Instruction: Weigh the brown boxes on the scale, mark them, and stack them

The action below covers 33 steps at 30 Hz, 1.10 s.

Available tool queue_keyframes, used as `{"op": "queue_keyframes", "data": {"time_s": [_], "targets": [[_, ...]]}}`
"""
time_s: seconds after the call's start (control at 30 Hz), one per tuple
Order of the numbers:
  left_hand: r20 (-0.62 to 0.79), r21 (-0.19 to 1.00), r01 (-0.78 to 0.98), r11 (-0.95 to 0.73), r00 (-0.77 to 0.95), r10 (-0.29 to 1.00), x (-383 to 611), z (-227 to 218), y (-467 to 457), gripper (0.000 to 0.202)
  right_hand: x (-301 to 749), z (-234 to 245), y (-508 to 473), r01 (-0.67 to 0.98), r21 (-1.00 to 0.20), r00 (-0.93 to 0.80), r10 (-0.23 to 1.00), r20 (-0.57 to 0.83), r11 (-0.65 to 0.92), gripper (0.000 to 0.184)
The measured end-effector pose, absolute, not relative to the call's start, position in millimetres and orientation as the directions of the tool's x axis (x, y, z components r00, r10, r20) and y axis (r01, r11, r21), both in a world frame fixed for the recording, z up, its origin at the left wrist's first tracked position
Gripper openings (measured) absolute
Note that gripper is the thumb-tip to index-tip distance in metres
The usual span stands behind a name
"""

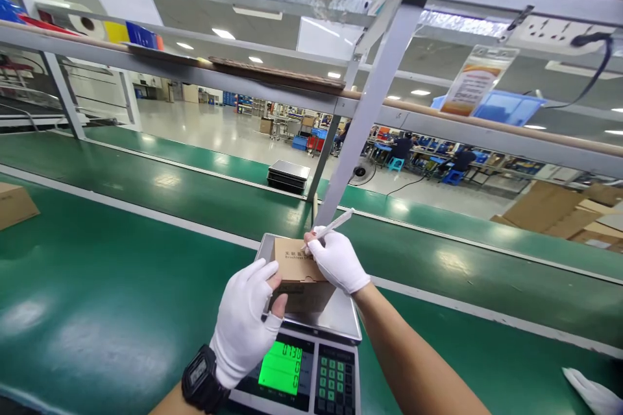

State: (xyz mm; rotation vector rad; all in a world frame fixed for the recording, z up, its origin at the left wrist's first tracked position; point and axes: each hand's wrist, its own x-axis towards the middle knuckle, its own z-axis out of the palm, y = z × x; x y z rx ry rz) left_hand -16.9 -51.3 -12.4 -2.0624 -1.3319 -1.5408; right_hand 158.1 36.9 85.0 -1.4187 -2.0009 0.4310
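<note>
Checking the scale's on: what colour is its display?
The digital scale's lit display is bright green, head view.

One camera, worn on the person's head, looked forward and down over the green workbench (pixel 97 285). It sat close above the left hand (pixel 246 321) and right hand (pixel 338 262) at the weighing scale (pixel 341 321), facing out through the metal frame (pixel 370 110) toward the factory floor (pixel 204 123).

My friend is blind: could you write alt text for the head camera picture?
A small cardboard box sits on a scale, gripped by the gloved left hand, while the gloved right hand holds a white pen to its top. The scale stands on a green bench.
</note>
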Motion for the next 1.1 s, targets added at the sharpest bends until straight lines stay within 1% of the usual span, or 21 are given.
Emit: {"op": "queue_keyframes", "data": {"time_s": [0.5, 0.7, 0.77, 0.93, 1.1], "targets": [[0.861, 0.346, 0.744, -0.572, -0.009, 0.508, -14.2, -15.4, -49.2, 0.034, 155.8, 79.8, 40.0, 0.756, -0.576, -0.149, 0.939, 0.310, 0.311, 0.029], [0.861, 0.350, 0.741, -0.574, -0.012, 0.509, -14.0, -17.8, -49.6, 0.035, 157.9, 79.9, 40.7, 0.716, -0.595, -0.189, 0.922, 0.338, 0.365, 0.028], [0.863, 0.350, 0.738, -0.577, -0.014, 0.506, -13.4, -17.6, -49.5, 0.035, 158.0, 79.1, 40.9, 0.712, -0.598, -0.179, 0.918, 0.353, 0.368, 0.029], [0.869, 0.345, 0.738, -0.581, -0.016, 0.495, -12.5, -15.3, -49.2, 0.034, 157.5, 78.8, 40.8, 0.750, -0.560, -0.160, 0.917, 0.365, 0.353, 0.028], [0.867, 0.353, 0.731, -0.583, -0.021, 0.499, -11.9, -17.2, -49.5, 0.035, 157.6, 78.7, 40.0, 0.743, -0.560, -0.163, 0.910, 0.380, 0.367, 0.026]]}}
